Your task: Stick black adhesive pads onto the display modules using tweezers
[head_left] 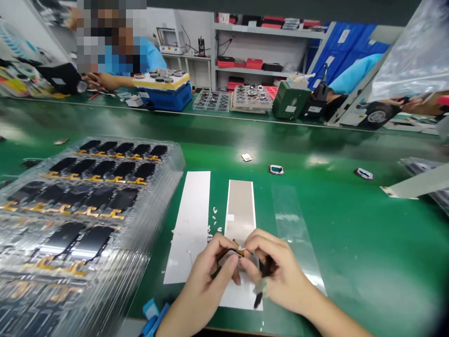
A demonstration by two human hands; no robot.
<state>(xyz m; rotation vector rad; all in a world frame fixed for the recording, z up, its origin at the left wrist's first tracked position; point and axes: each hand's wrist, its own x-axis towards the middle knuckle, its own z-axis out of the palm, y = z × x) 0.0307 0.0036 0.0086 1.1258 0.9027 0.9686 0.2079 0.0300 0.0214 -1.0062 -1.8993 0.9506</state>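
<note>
My left hand and my right hand meet low in the middle of the view. Their fingertips pinch a small black flex cable with an orange end, partly hidden by my fingers. Under my hands lies a silvery-grey film strip, and a white liner strip lies to its left. Several tiny white scraps sit between the strips. To my right lies a clear film strip. At the left, stacked clear trays hold black screen modules with gold flex tails.
Small parts lie on the green workbench beyond my hands. Across the bench, a co-worker's hand rests near a blue box. Parts trays and a green device stand there, with shelves behind.
</note>
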